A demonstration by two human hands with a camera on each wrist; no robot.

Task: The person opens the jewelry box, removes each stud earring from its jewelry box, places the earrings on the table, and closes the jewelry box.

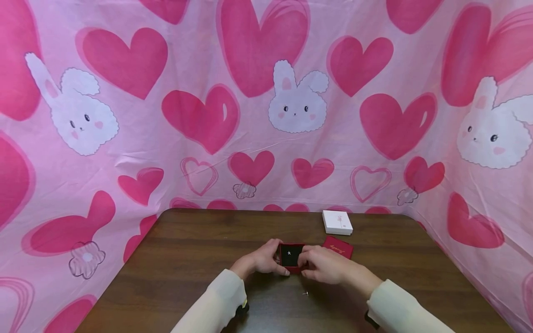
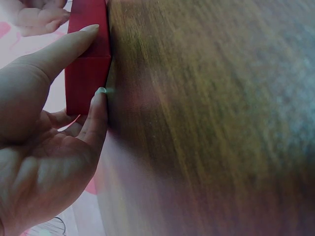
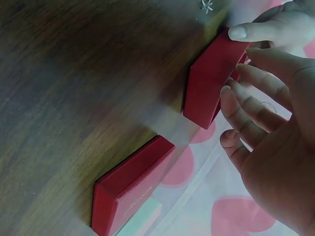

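"Red box, lidless on the bench, steadied at its left end by the left hand, thumb along the near wall. What of the right hand?"

"Its grip looks narrow, fingers bent over the right end. Whether it pinches anything, I cannot tell."

"And the loose stud?"

"On the wood, just to the near side of the box. The right hand is the nearer of the two; that gap seems the one that matters."

"Long axes?"

"The stud is too small to judge. The box's near wall runs left to right, its right end hidden."

"Inside?"

"One star-shaped piece on the black insert, left of the right fingertips."

"Surroundings?"

"Dark wood grain; a red lid just beyond the right hand, a white box farther off. Pink heart-and-rabbit cloth walls the left, far and right sides."
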